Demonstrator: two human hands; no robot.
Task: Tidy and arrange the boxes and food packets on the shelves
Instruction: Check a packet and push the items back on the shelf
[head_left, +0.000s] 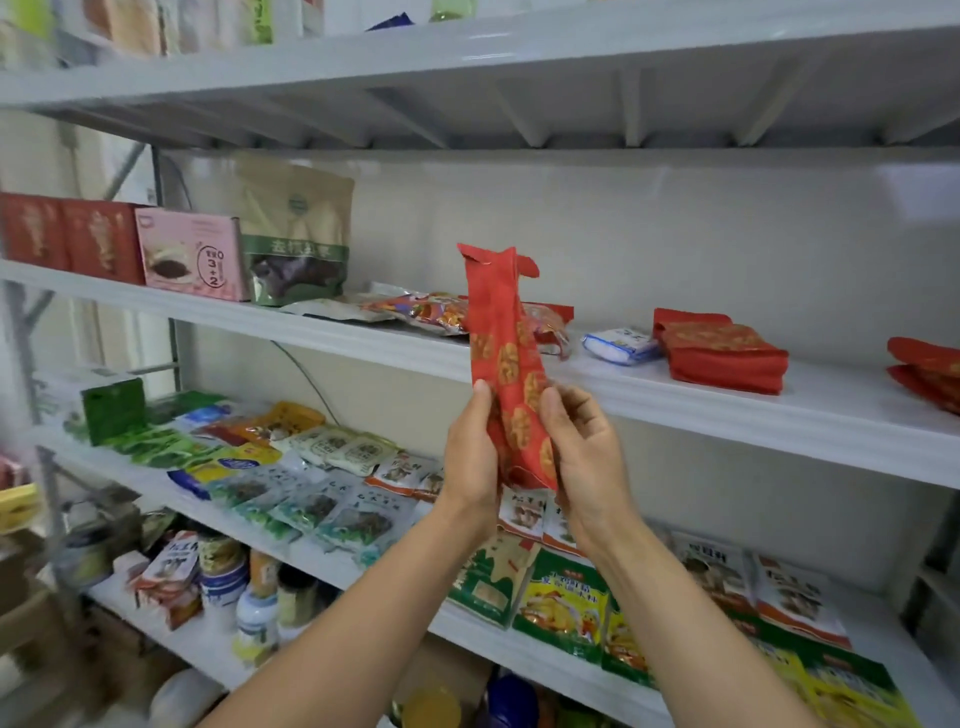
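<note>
Both hands hold upright a crumpled red packet (506, 364) printed with gold.

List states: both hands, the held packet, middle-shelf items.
red packet, upright, held in the air
left hand, grips red packet low
right hand, grips red packet low
pink box, standing on middle shelf
brown-green pouch, standing beside pink box
white packet, lying flat
red stack, lying flat on middle shelf

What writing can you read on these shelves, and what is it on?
"3+2": on the pink box, in a circle.
Green-banded pouch: Chinese characters, too blurred to read.
Upright red packet: gold pattern, no legible text.
Lower-shelf packets: print too small or blurred.
</note>
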